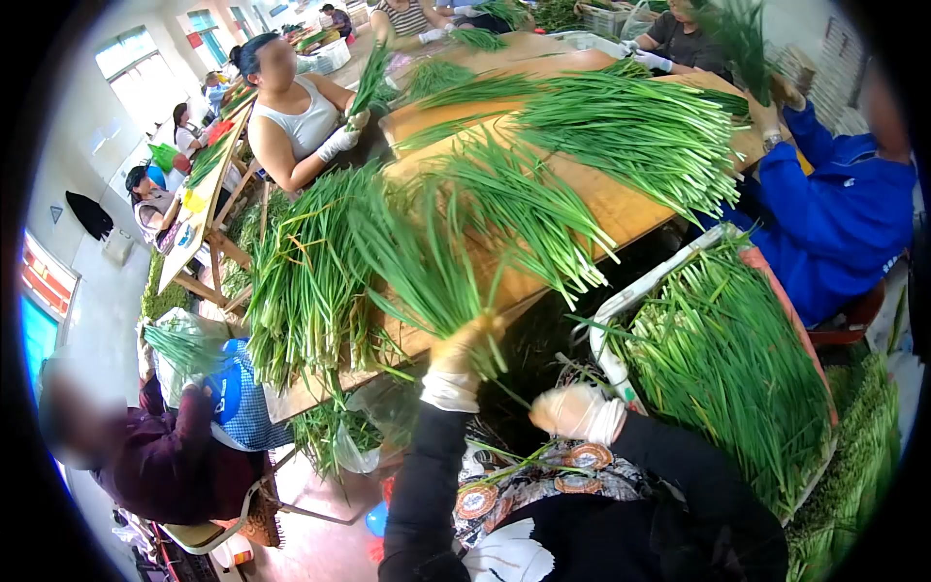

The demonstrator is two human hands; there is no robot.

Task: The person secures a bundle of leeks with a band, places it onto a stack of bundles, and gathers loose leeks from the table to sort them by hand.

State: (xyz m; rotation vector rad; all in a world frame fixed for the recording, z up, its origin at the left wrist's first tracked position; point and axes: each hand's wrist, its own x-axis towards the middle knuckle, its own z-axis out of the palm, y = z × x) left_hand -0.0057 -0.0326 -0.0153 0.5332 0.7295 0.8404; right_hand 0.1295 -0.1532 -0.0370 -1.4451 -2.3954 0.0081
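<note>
My gloved left hand is closed round the lower stems of a bunch of garlic chives, lifted over the table edge with its leaves fanning away, slightly blurred. Lower and to the right is my gloved right hand, fingers curled in and smeared by motion. A thin stalk runs from beneath the bunch toward its fingertips; whether it is gripped is hard to make out. Left of the bunch, a thick heap of chives hangs over the table's edge. Another loose pile lies just beyond, white ends toward me.
The wooden table carries a large chive pile farther back. By my right arm stands a pale-rimmed crate packed with chives. People in a blue jacket, a white top and a maroon jacket sit around.
</note>
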